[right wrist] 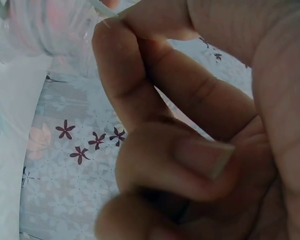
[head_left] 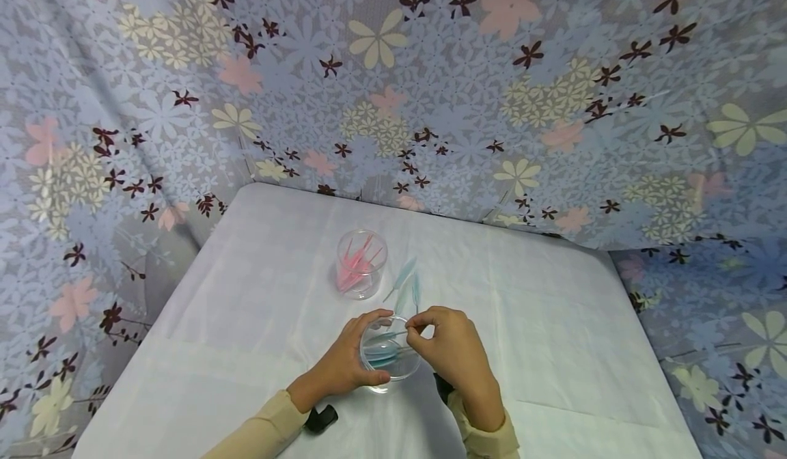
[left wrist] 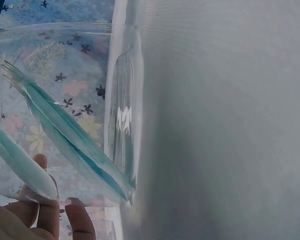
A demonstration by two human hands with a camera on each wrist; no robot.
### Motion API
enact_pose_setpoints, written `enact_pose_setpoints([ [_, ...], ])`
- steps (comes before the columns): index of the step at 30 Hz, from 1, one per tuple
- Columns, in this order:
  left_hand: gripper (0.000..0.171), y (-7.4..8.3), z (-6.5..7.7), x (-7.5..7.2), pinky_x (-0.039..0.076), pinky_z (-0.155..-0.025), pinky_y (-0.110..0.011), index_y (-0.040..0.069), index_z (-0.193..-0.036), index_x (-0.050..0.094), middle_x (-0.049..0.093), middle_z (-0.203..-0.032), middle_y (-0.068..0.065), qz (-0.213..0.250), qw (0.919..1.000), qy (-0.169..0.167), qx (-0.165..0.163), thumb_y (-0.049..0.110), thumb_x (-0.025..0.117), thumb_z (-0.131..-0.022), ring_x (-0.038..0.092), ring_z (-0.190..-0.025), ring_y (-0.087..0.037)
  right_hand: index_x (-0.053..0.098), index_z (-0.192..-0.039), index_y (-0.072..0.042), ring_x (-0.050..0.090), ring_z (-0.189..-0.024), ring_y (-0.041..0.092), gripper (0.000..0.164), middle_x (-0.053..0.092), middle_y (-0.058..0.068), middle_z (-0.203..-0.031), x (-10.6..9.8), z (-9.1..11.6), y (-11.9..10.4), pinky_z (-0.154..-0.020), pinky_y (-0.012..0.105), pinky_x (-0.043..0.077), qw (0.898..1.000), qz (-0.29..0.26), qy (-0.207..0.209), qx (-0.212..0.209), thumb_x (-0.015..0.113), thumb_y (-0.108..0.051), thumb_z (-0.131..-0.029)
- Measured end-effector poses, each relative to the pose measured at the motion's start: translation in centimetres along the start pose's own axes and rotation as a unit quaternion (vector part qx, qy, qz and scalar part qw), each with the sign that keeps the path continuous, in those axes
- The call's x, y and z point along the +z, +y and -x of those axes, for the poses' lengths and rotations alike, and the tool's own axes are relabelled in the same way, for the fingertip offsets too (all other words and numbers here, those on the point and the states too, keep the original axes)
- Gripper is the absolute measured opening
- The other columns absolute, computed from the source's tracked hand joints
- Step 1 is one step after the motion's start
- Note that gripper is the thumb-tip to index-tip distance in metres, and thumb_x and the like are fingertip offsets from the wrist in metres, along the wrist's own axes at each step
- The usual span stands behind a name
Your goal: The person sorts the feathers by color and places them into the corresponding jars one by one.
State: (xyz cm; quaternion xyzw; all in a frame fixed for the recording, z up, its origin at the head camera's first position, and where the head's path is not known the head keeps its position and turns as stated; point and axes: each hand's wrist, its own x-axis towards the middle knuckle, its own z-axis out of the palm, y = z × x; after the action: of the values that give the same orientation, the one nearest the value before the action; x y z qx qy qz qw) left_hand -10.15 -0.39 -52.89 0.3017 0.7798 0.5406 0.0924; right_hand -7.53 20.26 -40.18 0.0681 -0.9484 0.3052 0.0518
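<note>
My left hand (head_left: 347,360) grips a clear plastic cup (head_left: 393,379) around its side, with the cup's mouth tilted up toward the head camera. Several teal feathers (left wrist: 65,135) lie slanted inside it, seen through the wall in the left wrist view. At the cup's rim, my right hand (head_left: 451,343) pinches the thin stem of another teal feather (head_left: 382,338) between thumb and forefinger; its vane reaches into the cup. In the right wrist view only a short bit of the pale stem (right wrist: 106,9) shows at the fingertips. Loose teal feathers (head_left: 402,276) lie on the table just beyond the cup.
A second clear cup (head_left: 363,294) stands farther back, holding several pink feathers (head_left: 356,264). White cloth covers the table (head_left: 553,322). Flower-patterned fabric (head_left: 430,104) hangs behind and at both sides. A black strap piece (head_left: 321,419) is at the left wrist.
</note>
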Motion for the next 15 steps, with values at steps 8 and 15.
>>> enact_pose_setpoints([
  [8,0.095,0.2,0.0,0.0,0.041,-0.098,-0.046,0.028,-0.154,0.035,0.052,-0.143,0.003,-0.006,0.9999,0.0,0.011,0.036,0.087,-0.075,0.043,-0.126,-0.019,0.081,-0.083,-0.021,0.034,-0.047,0.0,0.009,0.073,-0.013,-0.083,0.6,0.4,0.2,-0.043,0.023,0.032,1.0,0.009,-0.004,0.003,0.076,-0.014,-0.08],
  [15,0.094,0.0,0.0,0.0,0.041,-0.099,-0.049,0.031,-0.154,0.035,0.052,-0.144,0.002,-0.006,0.9998,0.003,0.016,0.044,0.085,-0.075,0.042,-0.128,-0.017,0.081,-0.085,-0.022,0.049,-0.059,-0.001,0.006,0.074,-0.013,-0.087,1.5,0.6,0.4,-0.053,0.021,0.042,1.0,0.012,0.012,-0.009,0.079,-0.017,-0.083],
])
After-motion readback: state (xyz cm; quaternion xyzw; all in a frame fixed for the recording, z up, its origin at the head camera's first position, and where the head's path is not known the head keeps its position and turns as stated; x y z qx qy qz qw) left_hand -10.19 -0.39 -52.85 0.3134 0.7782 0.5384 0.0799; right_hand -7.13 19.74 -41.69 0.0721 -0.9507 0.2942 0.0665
